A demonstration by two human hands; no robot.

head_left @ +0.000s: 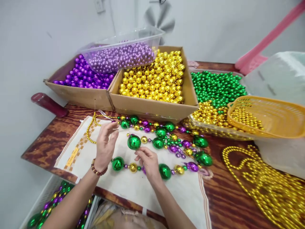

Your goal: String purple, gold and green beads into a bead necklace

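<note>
My right hand [149, 162] pinches the lower edge of a large shiny green bead [134, 142] between thumb and fingertips, above a white cloth. A thin line, thread or needle, rises from the bead's top. To its left, my left hand [106, 144] is raised with fingers extended and the thumb apart; nothing shows clearly between them. A beaded bracelet circles that wrist. Around both hands lies a string of green, gold and purple beads [165, 171], looped in rows on the cloth [105, 178]. A thin gold bead strand [88, 132] lies beyond my left hand.
Cardboard boxes of purple beads [78, 74] and gold beads [152, 82] stand behind, a clear plastic bin [124, 57] resting across them. Rightward are green beads [216, 86], an orange basket [278, 117] and gold strands [269, 187]. A dark red object [50, 105] lies left.
</note>
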